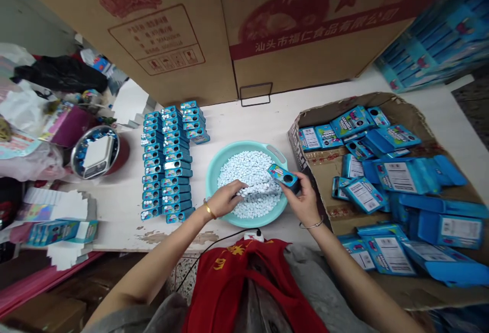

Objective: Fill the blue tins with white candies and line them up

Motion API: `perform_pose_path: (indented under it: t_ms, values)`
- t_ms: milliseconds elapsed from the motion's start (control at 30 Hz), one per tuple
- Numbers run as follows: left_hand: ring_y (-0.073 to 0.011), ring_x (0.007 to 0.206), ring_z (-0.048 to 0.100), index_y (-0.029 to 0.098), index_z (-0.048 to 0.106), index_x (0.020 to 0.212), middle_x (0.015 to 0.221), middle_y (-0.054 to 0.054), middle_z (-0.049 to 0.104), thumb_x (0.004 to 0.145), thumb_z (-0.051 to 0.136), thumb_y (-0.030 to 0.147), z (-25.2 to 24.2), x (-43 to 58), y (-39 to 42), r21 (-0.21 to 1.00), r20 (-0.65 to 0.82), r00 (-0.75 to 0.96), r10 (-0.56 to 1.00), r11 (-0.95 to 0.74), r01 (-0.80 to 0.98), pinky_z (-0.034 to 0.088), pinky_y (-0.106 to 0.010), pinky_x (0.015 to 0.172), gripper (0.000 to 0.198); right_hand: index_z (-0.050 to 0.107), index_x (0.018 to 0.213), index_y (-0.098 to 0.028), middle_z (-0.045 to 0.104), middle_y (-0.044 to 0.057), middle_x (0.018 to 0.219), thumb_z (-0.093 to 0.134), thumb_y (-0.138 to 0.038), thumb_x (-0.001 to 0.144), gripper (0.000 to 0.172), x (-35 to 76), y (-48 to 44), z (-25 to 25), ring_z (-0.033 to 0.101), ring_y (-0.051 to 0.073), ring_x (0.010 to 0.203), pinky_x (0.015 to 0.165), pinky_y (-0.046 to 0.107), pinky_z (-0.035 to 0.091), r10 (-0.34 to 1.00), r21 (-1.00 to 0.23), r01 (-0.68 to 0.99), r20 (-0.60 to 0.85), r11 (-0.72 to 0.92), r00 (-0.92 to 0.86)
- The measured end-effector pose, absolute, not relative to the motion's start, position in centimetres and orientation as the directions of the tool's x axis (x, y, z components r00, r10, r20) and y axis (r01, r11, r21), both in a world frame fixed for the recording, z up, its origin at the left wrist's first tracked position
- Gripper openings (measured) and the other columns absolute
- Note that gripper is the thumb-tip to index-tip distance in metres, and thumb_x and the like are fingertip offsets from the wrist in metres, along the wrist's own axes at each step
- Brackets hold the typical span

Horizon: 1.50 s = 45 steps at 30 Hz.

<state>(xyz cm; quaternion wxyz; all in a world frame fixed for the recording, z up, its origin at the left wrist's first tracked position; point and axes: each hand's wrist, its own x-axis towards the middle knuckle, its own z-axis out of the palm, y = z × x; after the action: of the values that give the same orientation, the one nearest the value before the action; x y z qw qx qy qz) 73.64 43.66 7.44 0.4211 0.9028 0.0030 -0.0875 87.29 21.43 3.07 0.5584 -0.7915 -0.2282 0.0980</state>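
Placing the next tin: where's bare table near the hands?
Bare white tabletop lies behind the teal basin, between the rows of blue tins and the cardboard tray; another patch lies left of the tins. Blue boxes crowd the tray.

blue candy tin | tilted, held up | over wht candies in teal tub

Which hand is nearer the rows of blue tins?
Left. The left hand is over the basin, beside the blue tins; the right hand is farther, at the basin's other side.
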Motion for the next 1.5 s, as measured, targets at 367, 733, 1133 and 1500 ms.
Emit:
perform_pose_path:
  t_ms: [367, 733, 1133, 1500]
  values:
    - [-0.0225, 0.094, 0.06, 0.013, 0.049, 0.116, 0.103, -0.011, 0.061, 0.085, 0.042, 0.007, 18.5, 78.0, 41.7, 0.208, -0.529, 0.845, -0.079, -0.977, 0.039, 0.05, -0.034, 0.077, 0.033, 0.051, 0.121, -0.023, 0.06, 0.01, 0.116, 0.049, -0.012, 0.079, 0.044, 85.1, 23.2, 3.4, 0.054, 0.027, 0.112, 0.097, 0.049, 0.045, 0.716, -0.799, 0.569, 0.281, -0.195, 0.639]
    - [-0.0207, 0.093, 0.056, 0.016, 0.053, 0.109, 0.1, -0.009, 0.058, 0.089, 0.037, 0.008, 16.0, 77.6, 43.2, 0.046, -0.438, 0.894, 0.094, -0.991, 0.127, 0.049, -0.031, 0.074, 0.026, 0.049, 0.122, -0.021, 0.059, 0.012, 0.119, 0.05, -0.017, 0.082, 0.04, 85.4, 23.0, 2.1, 0.054, 0.025, 0.113, 0.097, 0.046, 0.045, 0.662, -0.86, 0.464, 0.222, -0.213, 0.716]
    - [-0.0192, 0.11, 0.052, 0.019, 0.049, 0.12, 0.117, -0.008, 0.056, 0.085, 0.042, 0.007, -0.7, 75.9, 40.3, 0.479, -0.438, 0.899, -0.001, -0.846, 0.233, 0.044, -0.034, 0.094, 0.037, 0.054, 0.109, -0.02, 0.063, 0.006, 0.098, 0.062, -0.035, 0.082, 0.032, 87.6, 22.8, 4.0, 0.06, 0.02, 0.089, 0.08, 0.036, 0.049, 0.478, -0.899, 0.309, 0.134, -0.31, 0.868]
    - [-0.0182, 0.104, 0.055, 0.016, 0.049, 0.116, 0.111, -0.01, 0.059, 0.089, 0.046, 0.021, 6.8, 73.7, 44.0, 0.706, -0.239, 0.971, 0.0, -0.687, 0.174, 0.045, -0.034, 0.092, 0.027, 0.054, 0.112, -0.02, 0.063, 0.008, 0.103, 0.059, -0.032, 0.082, 0.032, 87.4, 22.1, 3.5, 0.06, 0.022, 0.094, 0.083, 0.038, 0.049, 0.513, -0.874, 0.373, 0.175, -0.312, 0.84]
